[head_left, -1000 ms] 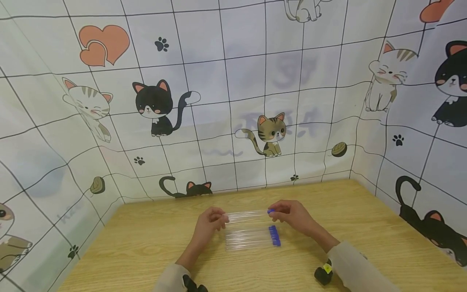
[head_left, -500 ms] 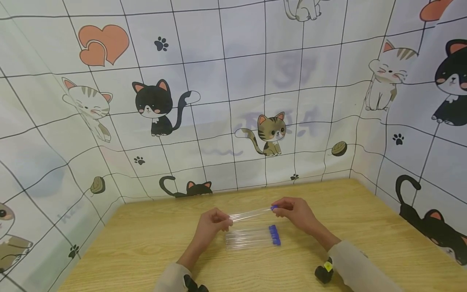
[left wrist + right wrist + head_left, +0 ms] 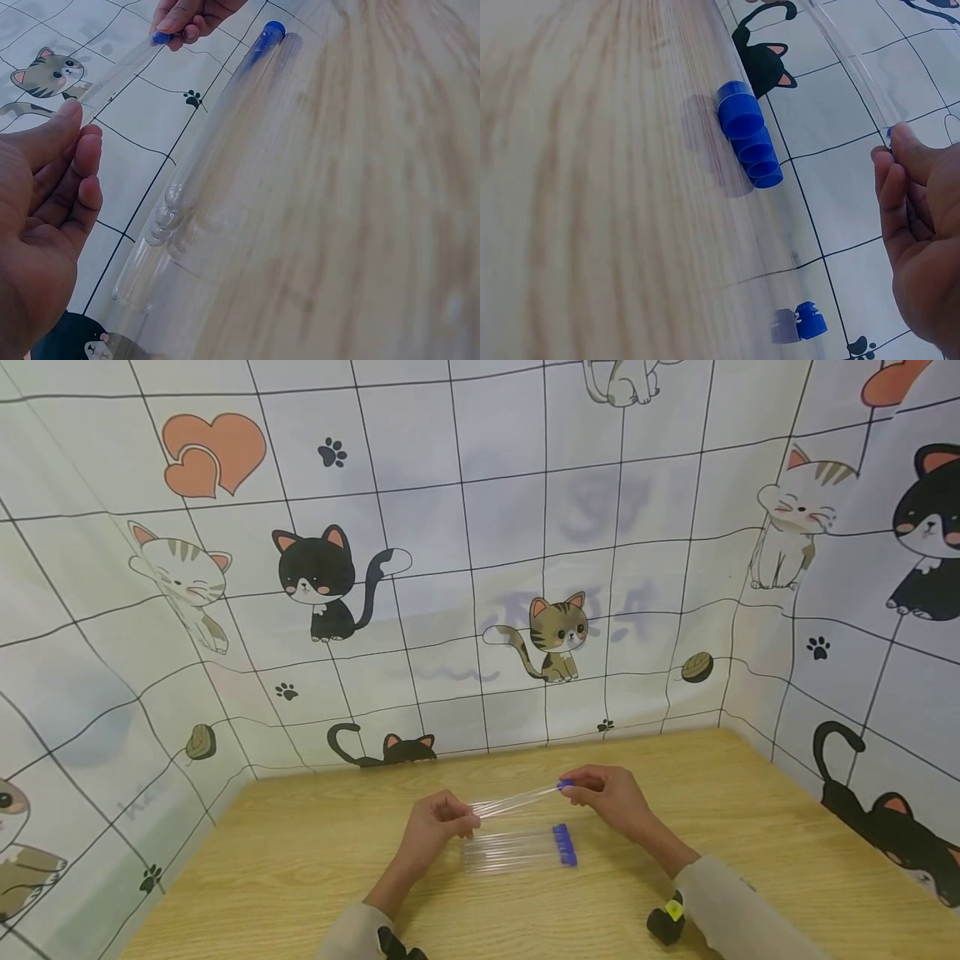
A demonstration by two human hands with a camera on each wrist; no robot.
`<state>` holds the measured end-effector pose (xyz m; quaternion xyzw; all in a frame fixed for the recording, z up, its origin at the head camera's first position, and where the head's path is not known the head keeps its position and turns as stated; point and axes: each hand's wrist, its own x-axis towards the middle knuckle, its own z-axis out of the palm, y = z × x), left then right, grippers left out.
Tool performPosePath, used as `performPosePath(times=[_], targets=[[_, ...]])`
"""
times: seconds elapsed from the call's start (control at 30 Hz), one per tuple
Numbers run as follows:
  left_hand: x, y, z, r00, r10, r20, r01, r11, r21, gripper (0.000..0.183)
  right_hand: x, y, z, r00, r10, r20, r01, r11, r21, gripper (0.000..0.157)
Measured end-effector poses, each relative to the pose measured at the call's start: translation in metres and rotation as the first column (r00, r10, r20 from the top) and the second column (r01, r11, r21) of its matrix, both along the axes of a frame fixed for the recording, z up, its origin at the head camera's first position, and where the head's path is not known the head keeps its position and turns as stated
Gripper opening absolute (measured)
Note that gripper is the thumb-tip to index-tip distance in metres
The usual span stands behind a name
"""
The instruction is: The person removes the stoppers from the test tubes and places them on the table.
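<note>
My left hand (image 3: 438, 818) pinches one end of a clear test tube (image 3: 517, 799) between thumb and fingers. At the other end, my right hand (image 3: 611, 795) pinches its small blue cap (image 3: 565, 785). The tube is raised over the table, its capped end higher. From the head view I cannot tell whether a second tube lies behind it. Just nearer to me, several clear test tubes (image 3: 510, 852) lie side by side, their blue caps (image 3: 565, 845) in a row on the right. The right wrist view also shows a separate blue stopper (image 3: 811, 321) on the table.
The wooden table (image 3: 300, 860) runs back to a white grid curtain (image 3: 465, 543) printed with cats, which also closes in both sides. A black wrist camera (image 3: 665, 922) sits at my right sleeve, and another one (image 3: 397, 946) at the left.
My right hand has risen slightly and moved right, tilting the tube's capped end up. My left hand has shifted a little right. The row of tubes on the table has stayed in place.
</note>
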<state>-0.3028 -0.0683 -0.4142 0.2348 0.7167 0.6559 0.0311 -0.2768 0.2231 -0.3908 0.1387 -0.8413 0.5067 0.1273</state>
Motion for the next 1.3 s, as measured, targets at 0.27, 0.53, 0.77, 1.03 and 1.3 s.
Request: performPosePath(times=[0.27, 0.53, 0.77, 1.03, 1.3], targets=[[-0.001, 0.001, -0.002, 1.0, -0.009, -0.01, 0.009, 1.0, 0.017, 0.019, 0.0, 0.0, 0.001, 1.0, -0.016, -0.011, 0.016, 1.0, 0.005, 0.02], [0.0, 0.0, -0.003, 0.996, 0.018, -0.091, -0.015, 0.999, 0.029, 0.017, -0.022, 0.011, -0.025, 1.0, 0.003, 0.022, -0.003, 1.0, -0.002, 0.021], [-0.01, -0.002, -0.012, 0.991, 0.083, -0.107, -0.076, 0.995, 0.062, 0.018, -0.022, 0.012, -0.025, 0.991, 0.117, 0.068, -0.116, 0.993, -0.025, 0.023], [-0.022, -0.005, -0.027, 0.987, 0.108, -0.123, -0.101, 0.993, 0.061, 0.024, -0.02, 0.012, -0.02, 0.968, 0.236, 0.082, -0.232, 0.971, -0.056, 0.024], [-0.022, -0.006, -0.028, 0.988, 0.094, -0.12, -0.086, 0.994, 0.068, 0.028, -0.02, 0.012, -0.02, 0.962, 0.265, 0.071, -0.261, 0.963, -0.071, 0.024]])
